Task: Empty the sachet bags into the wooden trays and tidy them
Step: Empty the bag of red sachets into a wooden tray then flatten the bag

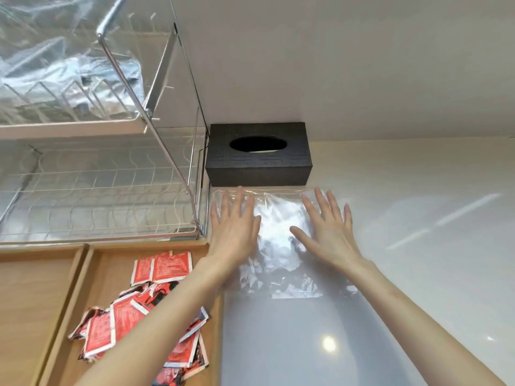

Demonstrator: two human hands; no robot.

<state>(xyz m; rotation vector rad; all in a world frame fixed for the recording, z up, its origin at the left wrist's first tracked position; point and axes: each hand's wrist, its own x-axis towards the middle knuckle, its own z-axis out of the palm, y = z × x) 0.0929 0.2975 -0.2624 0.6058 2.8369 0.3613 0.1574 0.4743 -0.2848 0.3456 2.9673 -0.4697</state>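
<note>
A clear plastic bag (280, 246) lies flat and empty on the white counter, just in front of a black tissue box. My left hand (235, 228) rests palm-down on the bag's left part, fingers spread. My right hand (328, 227) lies flat on its right part, fingers spread too. Several red sachets (145, 310) sit loosely piled in a wooden tray (106, 271) to the left of the bag; my left forearm crosses over some of them. A second wooden tray (33, 296) at the far left shows no sachets.
The black tissue box (259, 156) stands against the wall behind the bag. A metal dish rack (111, 176) wrapped in plastic film fills the upper left. White counter (418, 246) stretches to the right.
</note>
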